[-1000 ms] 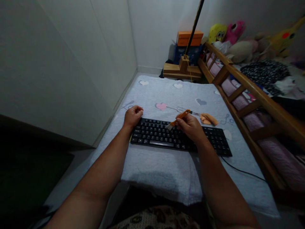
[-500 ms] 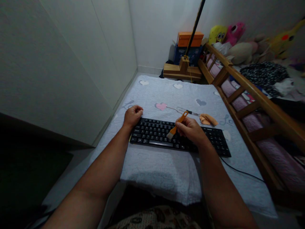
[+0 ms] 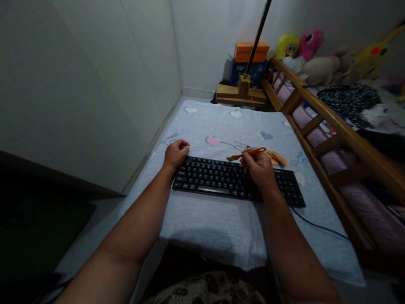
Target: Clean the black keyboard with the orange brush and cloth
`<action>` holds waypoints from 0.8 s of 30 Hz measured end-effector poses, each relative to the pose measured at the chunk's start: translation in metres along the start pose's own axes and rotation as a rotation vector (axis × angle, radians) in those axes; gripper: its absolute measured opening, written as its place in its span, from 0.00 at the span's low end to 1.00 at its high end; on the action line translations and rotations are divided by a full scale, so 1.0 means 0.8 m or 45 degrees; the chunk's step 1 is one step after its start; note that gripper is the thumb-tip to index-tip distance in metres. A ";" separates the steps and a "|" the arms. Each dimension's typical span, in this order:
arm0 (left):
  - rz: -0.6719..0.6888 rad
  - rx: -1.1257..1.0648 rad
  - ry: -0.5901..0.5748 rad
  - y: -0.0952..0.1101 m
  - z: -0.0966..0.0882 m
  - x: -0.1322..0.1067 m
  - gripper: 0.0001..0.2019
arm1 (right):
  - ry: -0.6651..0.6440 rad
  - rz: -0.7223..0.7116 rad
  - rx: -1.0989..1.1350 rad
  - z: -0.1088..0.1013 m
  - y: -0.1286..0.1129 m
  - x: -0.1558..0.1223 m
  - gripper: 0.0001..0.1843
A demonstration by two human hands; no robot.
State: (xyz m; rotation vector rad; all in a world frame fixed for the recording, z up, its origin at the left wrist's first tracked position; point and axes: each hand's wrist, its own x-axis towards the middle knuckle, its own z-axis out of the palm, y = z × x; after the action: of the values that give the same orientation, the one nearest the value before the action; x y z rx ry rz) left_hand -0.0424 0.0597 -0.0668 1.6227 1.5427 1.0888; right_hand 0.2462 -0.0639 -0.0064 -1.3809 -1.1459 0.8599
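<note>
- Left hand (image 3: 176, 154): curled into a fist with nothing visible inside it. It rests at the upper left corner of the keyboard (image 3: 215, 181).
- Right hand (image 3: 259, 168): fingers pinched around the handle of the orange brush (image 3: 249, 152).
- Brush: held roughly level over the keyboard's far edge, bristles pointing left.
- Keyboard: lies flat on the blanket (image 3: 221, 228).
- Orange cloth (image 3: 280, 159): lies on the blanket, just beyond the right hand.

Right hand (image 3: 260, 168) grips an orange brush (image 3: 247, 153), held roughly level above the far edge of a black keyboard (image 3: 234, 182). Left hand (image 3: 176, 153), fisted, rests at the keyboard's left end. The bristle tip is blurred, apparently clear of the keys.
</note>
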 end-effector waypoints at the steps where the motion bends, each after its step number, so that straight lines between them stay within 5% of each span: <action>1: 0.000 0.002 0.002 0.001 0.000 0.000 0.08 | -0.027 0.021 -0.006 -0.002 -0.002 0.000 0.22; 12: 0.024 0.048 -0.019 -0.002 -0.001 -0.001 0.09 | -0.525 0.253 -0.261 -0.010 -0.010 -0.011 0.16; 24: 0.015 0.028 -0.007 -0.004 0.000 0.000 0.08 | -0.252 0.062 -0.181 -0.011 0.011 -0.001 0.19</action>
State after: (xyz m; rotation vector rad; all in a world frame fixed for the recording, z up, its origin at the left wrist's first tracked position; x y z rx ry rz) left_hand -0.0440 0.0604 -0.0695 1.6498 1.5485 1.0764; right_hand 0.2559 -0.0664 -0.0140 -1.4690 -1.3513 0.9826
